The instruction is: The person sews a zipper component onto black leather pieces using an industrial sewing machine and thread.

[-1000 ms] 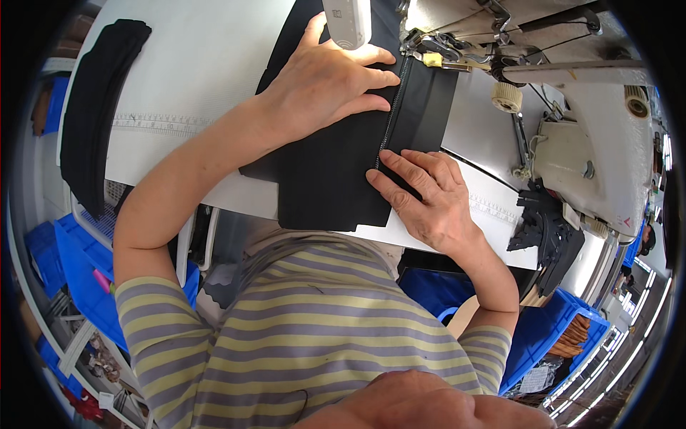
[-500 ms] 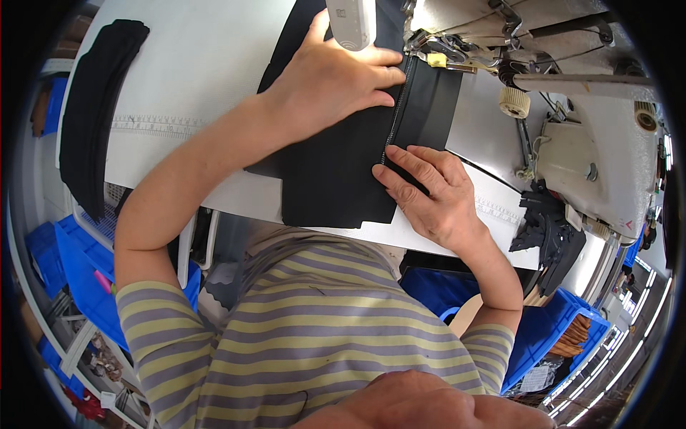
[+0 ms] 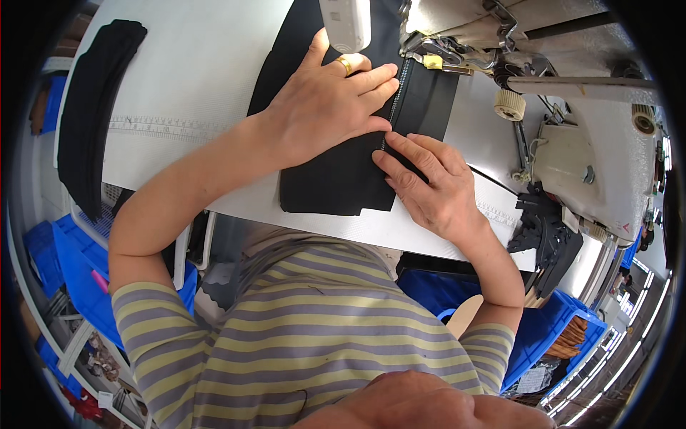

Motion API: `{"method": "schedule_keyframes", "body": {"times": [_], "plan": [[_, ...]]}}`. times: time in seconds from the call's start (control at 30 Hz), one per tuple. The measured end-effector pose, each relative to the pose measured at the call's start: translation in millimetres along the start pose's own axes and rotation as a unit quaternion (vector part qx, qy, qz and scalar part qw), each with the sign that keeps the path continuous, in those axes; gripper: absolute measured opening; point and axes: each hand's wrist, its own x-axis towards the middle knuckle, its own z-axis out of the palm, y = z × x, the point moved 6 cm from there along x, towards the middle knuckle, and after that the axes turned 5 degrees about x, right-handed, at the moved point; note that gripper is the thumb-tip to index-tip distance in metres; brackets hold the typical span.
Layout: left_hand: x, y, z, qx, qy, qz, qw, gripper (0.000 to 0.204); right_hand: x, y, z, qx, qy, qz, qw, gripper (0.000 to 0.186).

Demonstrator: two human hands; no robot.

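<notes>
A black fabric piece (image 3: 336, 182) lies on the white sewing table. Along its right part runs a toothed dark line that looks like a zipper (image 3: 396, 100), leading up to the sewing machine's presser foot area (image 3: 421, 57). My left hand (image 3: 329, 100), with a gold ring on one finger, lies flat on the fabric, fingers stretched toward the zipper. Lower down, my right hand (image 3: 432, 186) rests its thumb and index fingertips on the fabric by the zipper, a small gap between them. My left thumb tip almost meets my right index fingertip.
A stack of black fabric strips (image 3: 93, 114) lies at the table's left edge. The machine body (image 3: 593, 164) stands on the right, black scraps (image 3: 547, 236) below it. A white lamp head (image 3: 345, 25) hangs above my left hand. Blue bins (image 3: 550, 336) stand below the table.
The fabric has slid up toward the machine. My left hand has shifted down along the zipper, toward my right fingertips, and its ring now shows. My right hand has barely moved.
</notes>
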Motion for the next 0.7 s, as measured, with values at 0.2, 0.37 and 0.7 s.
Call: {"method": "schedule_keyframes", "body": {"times": [0.2,0.37,0.7], "plan": [[0,-1,1,0.014,-0.006,-0.014,1.000,0.043,2,3,-1,0.005,-0.001,0.006,1.000,0.033],[-1,-1,-3,0.004,0.011,-0.005,1.000,0.043,3,4,-1,-0.001,0.008,0.007,1.000,0.034],[4,-4,0,0.056,0.029,-0.002,0.998,0.045,11,17,-1,-0.007,0.014,0.007,1.000,0.034]]}}
